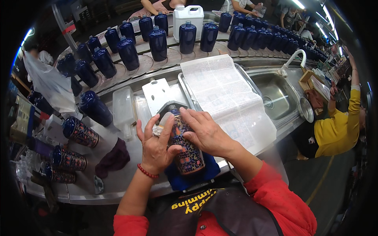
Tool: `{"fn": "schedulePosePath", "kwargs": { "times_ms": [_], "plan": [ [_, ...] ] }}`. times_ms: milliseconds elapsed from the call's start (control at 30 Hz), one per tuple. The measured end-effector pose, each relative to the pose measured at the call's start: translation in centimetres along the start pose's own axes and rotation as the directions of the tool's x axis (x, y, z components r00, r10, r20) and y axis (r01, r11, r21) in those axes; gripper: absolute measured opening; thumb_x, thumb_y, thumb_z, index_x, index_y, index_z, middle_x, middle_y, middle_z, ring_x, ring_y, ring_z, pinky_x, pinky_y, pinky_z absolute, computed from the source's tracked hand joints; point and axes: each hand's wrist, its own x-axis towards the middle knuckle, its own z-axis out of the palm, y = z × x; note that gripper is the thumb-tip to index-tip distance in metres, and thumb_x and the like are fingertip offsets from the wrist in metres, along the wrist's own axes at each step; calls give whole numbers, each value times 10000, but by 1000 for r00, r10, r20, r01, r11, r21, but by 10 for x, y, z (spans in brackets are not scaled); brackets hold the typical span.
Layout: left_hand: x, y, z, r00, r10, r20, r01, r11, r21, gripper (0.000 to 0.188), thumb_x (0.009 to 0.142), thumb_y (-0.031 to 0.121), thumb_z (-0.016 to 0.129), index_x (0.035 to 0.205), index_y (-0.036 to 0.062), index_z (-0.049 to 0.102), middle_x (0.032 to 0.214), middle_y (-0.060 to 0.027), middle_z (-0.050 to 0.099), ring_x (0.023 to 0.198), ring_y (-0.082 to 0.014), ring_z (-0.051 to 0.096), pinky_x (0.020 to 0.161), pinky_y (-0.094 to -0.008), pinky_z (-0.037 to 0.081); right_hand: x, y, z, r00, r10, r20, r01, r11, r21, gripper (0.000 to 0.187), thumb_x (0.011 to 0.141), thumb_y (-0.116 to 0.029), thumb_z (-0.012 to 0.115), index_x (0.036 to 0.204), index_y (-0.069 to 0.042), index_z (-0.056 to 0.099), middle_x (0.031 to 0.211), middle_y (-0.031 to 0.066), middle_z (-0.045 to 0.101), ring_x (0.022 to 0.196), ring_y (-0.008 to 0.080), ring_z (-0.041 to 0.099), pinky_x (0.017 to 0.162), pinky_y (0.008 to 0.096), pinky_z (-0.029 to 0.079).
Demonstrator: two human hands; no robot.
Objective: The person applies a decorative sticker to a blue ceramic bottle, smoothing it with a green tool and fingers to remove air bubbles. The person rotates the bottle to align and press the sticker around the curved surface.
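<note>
Before me a bottle with a colourful patterned wrap (189,160) lies tilted over a blue cloth (212,170), its neck end by a dark angled bracket (178,105). My left hand (155,147) grips its left side with thumb and forefinger, the other fingers raised apart. White wrapping covers part of a finger on this hand, and a red bead bracelet circles the wrist. Across the bottle's upper right side, my right hand (208,133) presses with its fingers and thumb. The hands hide much of the bottle's upper part. Beside it lies a pale sheet with faint printed panels (232,98).
Plain dark blue bottles (157,44) line the curved conveyor (173,55) with a white jug (188,23). Patterned bottles (80,131) and a dark purple cloth (113,158) lie left. A sink (275,98) is right; a person in yellow (338,126) stands beyond it.
</note>
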Motion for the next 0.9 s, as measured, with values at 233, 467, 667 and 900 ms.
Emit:
{"fn": "schedulePosePath", "kwargs": {
  "times_ms": [233, 467, 667, 900],
  "plan": [
    [-2, 0, 3, 1000, -21, -7, 20, 999, -46, 852, 1010, 714, 335, 1482, 37, 541, 944, -75, 731, 1414, -324, 414, 1209, -606, 70, -2, 0, 2, 999, 21, -31, -19, 999, 51, 642, 971, -260, 670, 1498, 30, 445, 1330, 295, 565, 1155, 446, 556, 1031, 480, 455],
    [-22, 11, 2, 994, -96, -52, 92, 993, -75, 841, 1035, 671, 331, 1482, -19, 506, 1283, -149, 668, 1421, -345, 405, 1213, -599, 103, -26, 2, -4, 997, 30, -70, -22, 993, 119, 642, 997, -253, 658, 1510, 49, 419, 1457, 280, 514, 1319, 434, 510, 1110, 470, 418],
    [-68, 31, -2, 974, -227, -13, 223, 965, -136, 830, 1051, 646, 311, 1495, -38, 469, 1400, -166, 610, 1402, -359, 439, 1218, -597, 123, -72, -2, 7, 987, 29, -161, -8, 992, 129, 594, 976, -133, 666, 1491, 58, 439, 1458, 280, 520, 1323, 434, 519, 1115, 466, 417],
    [-113, 43, 5, 942, -335, -26, 325, 927, -187, 774, 1081, 565, 326, 1503, -75, 434, 1393, -224, 599, 1339, -367, 502, 1212, -561, 198, -120, -8, 28, 959, 102, -266, -34, 968, 249, 569, 925, 43, 599, 1477, 52, 463, 1452, 257, 541, 1329, 405, 529, 1130, 440, 411]
  ]
}}
